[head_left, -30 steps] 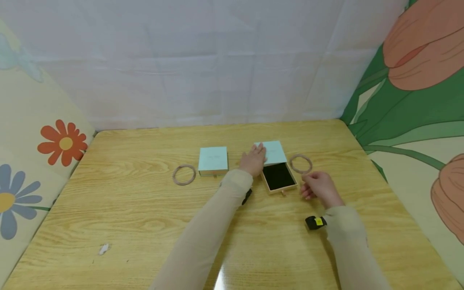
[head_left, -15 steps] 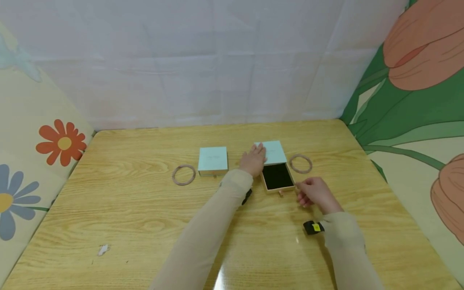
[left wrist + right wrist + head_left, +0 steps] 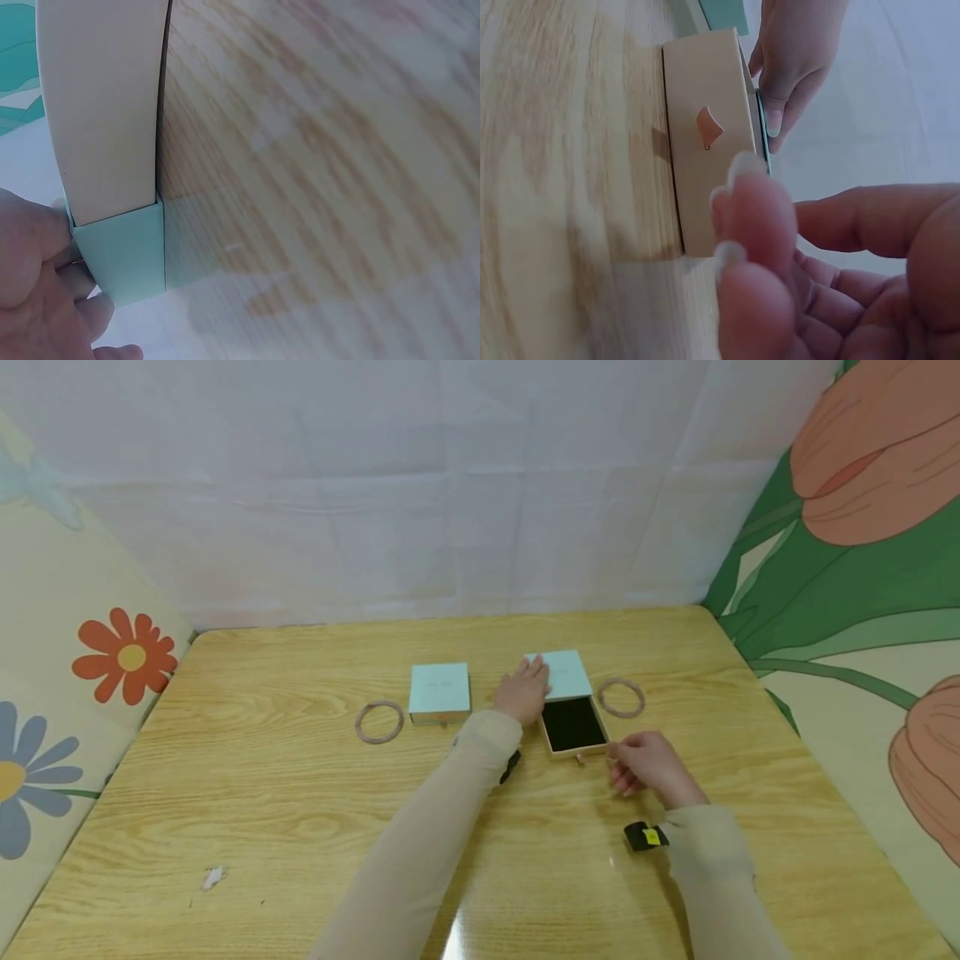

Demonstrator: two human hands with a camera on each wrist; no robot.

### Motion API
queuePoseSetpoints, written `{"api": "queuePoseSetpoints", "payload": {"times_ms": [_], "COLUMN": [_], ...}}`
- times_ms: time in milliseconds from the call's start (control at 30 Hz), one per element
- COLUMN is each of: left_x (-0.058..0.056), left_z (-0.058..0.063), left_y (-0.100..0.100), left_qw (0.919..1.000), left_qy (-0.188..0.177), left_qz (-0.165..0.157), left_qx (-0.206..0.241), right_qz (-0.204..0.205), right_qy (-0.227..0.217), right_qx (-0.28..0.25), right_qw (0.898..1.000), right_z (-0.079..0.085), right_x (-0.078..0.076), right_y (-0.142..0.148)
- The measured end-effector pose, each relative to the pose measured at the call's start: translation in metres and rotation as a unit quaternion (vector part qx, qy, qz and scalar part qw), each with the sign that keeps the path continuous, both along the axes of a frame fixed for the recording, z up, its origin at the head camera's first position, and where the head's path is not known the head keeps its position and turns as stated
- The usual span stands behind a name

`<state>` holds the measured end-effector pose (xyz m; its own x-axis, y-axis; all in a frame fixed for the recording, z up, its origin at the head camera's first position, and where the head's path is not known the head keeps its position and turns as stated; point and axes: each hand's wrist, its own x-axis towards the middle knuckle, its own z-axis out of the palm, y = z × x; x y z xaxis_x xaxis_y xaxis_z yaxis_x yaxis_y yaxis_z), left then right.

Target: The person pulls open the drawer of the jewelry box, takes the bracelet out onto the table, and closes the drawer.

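My left hand (image 3: 522, 692) rests on the pale teal sleeve (image 3: 570, 675) of the right-hand jewelry box, its fingers spread over the top. In the left wrist view, its fingers (image 3: 96, 315) lie along the teal sleeve. From the sleeve a cream drawer (image 3: 557, 752) with a black lining (image 3: 573, 724) stands pulled out toward me. My right hand (image 3: 652, 768) is at the drawer's front right corner, fingers loosely bent, thumb and forefinger close together. In the right wrist view those fingers hide the corner. A small leather pull tab (image 3: 709, 127) sticks out of the drawer's front.
Right of the box lies a brownish bangle (image 3: 642, 702). A closed teal box (image 3: 439, 688) stands to the left, with another bangle (image 3: 360, 734) beside it. All rest on a wooden table (image 3: 300, 827) before a white cloth backdrop (image 3: 390, 527).
My right hand has moved left and toward me, from beside the right bangle to the drawer's corner. The drawer has turned slightly straighter in its sleeve. My left hand has stayed put.
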<state>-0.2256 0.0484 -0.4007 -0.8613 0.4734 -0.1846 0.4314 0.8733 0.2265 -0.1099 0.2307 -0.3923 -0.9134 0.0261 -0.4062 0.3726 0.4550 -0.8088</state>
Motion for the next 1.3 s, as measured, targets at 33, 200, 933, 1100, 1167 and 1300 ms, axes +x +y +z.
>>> {"api": "queuePoseSetpoints", "payload": {"times_ms": [33, 200, 933, 1100, 1167, 1300], "left_x": [0.0, 0.001, -0.004, -0.005, -0.006, -0.008], "left_z": [0.0, 0.001, -0.004, -0.004, -0.005, -0.006], "left_y": [0.0, 0.0, 0.001, 0.001, 0.001, 0.002], "left_qw": [1.0, 0.9999, 0.9996, 0.9999, 0.9999, 0.9998], "left_qy": [-0.002, -0.012, -0.023, -0.014, -0.01, -0.004], "left_qz": [0.001, 0.006, 0.011, 0.008, 0.003, -0.002], "left_qx": [0.003, 0.01, 0.007, -0.003, -0.01, -0.017], "right_qz": [-0.001, -0.002, 0.004, -0.004, -0.01, -0.014], "right_qy": [0.001, 0.006, -0.008, -0.018, -0.022, -0.023], "right_qx": [-0.002, -0.012, -0.06, -0.076, -0.08, -0.087], "right_qw": [1.0, 1.0, 0.998, 0.997, 0.997, 0.996], "right_z": [0.0, -0.003, -0.023, -0.028, -0.03, -0.029], "right_x": [0.001, 0.003, -0.001, -0.004, -0.005, -0.006], "right_y": [-0.001, -0.005, -0.027, -0.03, -0.032, -0.034]}}
